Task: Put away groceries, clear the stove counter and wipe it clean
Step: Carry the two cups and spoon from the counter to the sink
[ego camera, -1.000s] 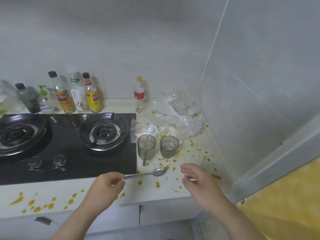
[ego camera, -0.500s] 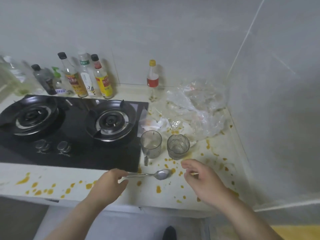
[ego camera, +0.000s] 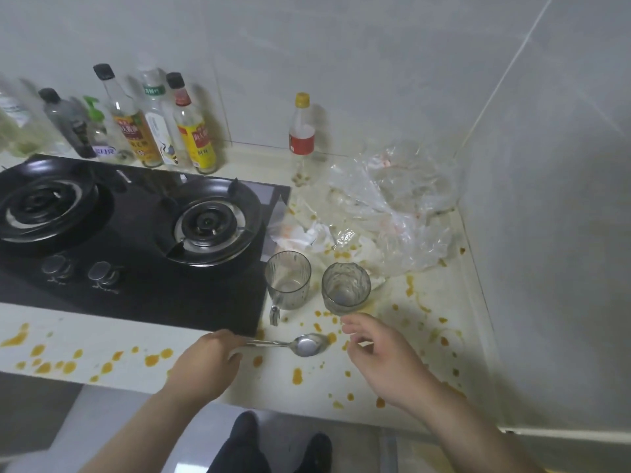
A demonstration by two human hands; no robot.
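Left hand (ego camera: pixel 205 363) grips the spoon (ego camera: pixel 307 344) by its handle; right hand (ego camera: pixel 382 363) is loosely curled and empty. Risk I note: right fingers clip the nearby glass (ego camera: pixel 345 288) and tip it.

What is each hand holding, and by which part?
The left hand grips the metal spoon by the end of its handle. The right hand appears to hold nothing.

- Two hands are seen, the left hand (ego camera: pixel 205 363) and the right hand (ego camera: pixel 382 363), both ungloved.
- The forearms (ego camera: pixel 454 418) are left bare down to the lower edge of the view.
- Dark trousers (ego camera: pixel 235 455) are worn.
- Dark footwear (ego camera: pixel 319 448) is worn, but its kind cannot be told.
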